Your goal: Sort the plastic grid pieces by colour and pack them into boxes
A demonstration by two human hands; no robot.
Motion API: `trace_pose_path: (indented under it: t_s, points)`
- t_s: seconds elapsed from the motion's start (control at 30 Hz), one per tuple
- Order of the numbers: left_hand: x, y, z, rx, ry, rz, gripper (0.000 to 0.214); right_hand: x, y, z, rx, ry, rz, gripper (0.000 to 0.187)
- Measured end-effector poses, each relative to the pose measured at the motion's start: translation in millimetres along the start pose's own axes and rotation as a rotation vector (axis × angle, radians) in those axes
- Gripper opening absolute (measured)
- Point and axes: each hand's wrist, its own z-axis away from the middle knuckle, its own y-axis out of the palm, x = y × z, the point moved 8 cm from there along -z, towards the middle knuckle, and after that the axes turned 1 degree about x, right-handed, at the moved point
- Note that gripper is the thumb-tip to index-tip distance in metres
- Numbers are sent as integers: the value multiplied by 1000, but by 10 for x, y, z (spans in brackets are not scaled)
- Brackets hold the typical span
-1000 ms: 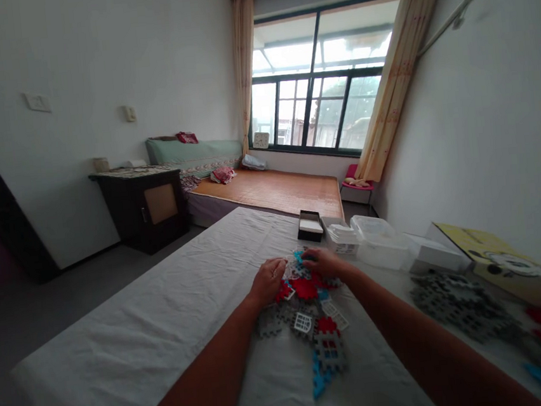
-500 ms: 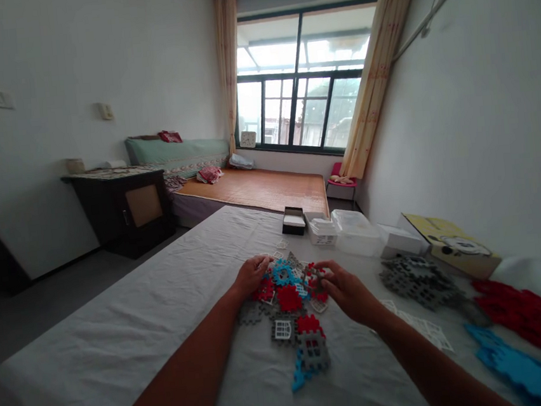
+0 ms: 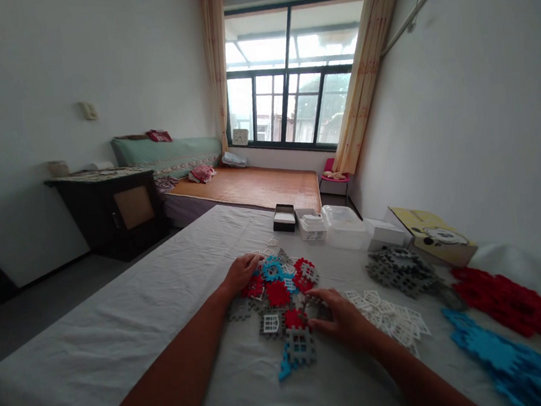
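Observation:
A flat assembly of interlocking red, blue, grey and white plastic tiles (image 3: 279, 294) lies on the white-covered table (image 3: 166, 315). My left hand (image 3: 241, 273) rests on the assembly's far left edge, fingers curled over the tiles. My right hand (image 3: 342, 320) lies palm down at the assembly's near right side, fingers pointing left and touching a red tile (image 3: 295, 319) and a grey tile (image 3: 299, 346). Whether it grips a piece is hidden.
To the right lie loose white tiles (image 3: 391, 316), a grey pile (image 3: 401, 270), a red pile (image 3: 512, 304) and a blue pile (image 3: 510, 362). Boxes and clear containers (image 3: 344, 226) stand at the table's far end, a yellow box (image 3: 430, 242) by the wall.
My right hand has moved from the assembly's far side back toward me, down to its near right edge. The view has swung right, showing more of the tile piles.

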Motion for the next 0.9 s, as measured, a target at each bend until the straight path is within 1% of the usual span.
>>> trace_pose_path:
  t_s: [0.03, 0.1, 0.2, 0.27, 0.37, 0.43, 0.5, 0.57, 0.6, 0.67, 0.7, 0.77, 0.83, 0.9]
  points:
    - [1, 1, -1, 2, -1, -6, 47, 23, 10, 2, 18, -14, -5, 52]
    - [4, 3, -2, 7, -7, -11, 47, 18, 9, -6, 13, -2, -36, 45]
    - [4, 8, -2, 15, -15, -6, 46, -55, -35, -30, -74, 44, -92, 33]
    - [2, 11, -2, 19, -15, -4, 45, -117, -58, -42, -124, 77, -101, 35]
    - [-3, 10, -2, 22, -17, -10, 45, -200, -77, -47, -147, 143, -31, 39]
    - [-7, 4, 0, 19, -24, -15, 45, -188, -102, -51, -160, 124, 41, 38]
    - [-16, -2, 1, 19, -27, -15, 45, -143, -159, -47, -213, 78, 94, 35]
    - [-26, -7, 2, 16, -25, -6, 46, -131, -211, -31, -264, 78, 123, 32]
    - [-29, -8, 2, 14, -24, 1, 46, -134, -213, -24, -258, 90, 128, 31]
    - [-28, -11, 2, 9, -22, 12, 46, -131, -163, -15, -185, 96, 140, 29]
    - [-27, -11, 3, 8, -20, 12, 46, -119, -125, -9, -135, 86, 148, 33]
    - [-23, -7, 4, 11, -18, 8, 46, -79, -60, 6, -57, 47, 162, 48]
    - [-15, -1, 6, 17, -17, 4, 46, -57, -41, 16, -45, 33, 162, 55]
    - [-8, -1, 7, 15, -18, 5, 46, -68, -56, 18, -78, 55, 153, 54]
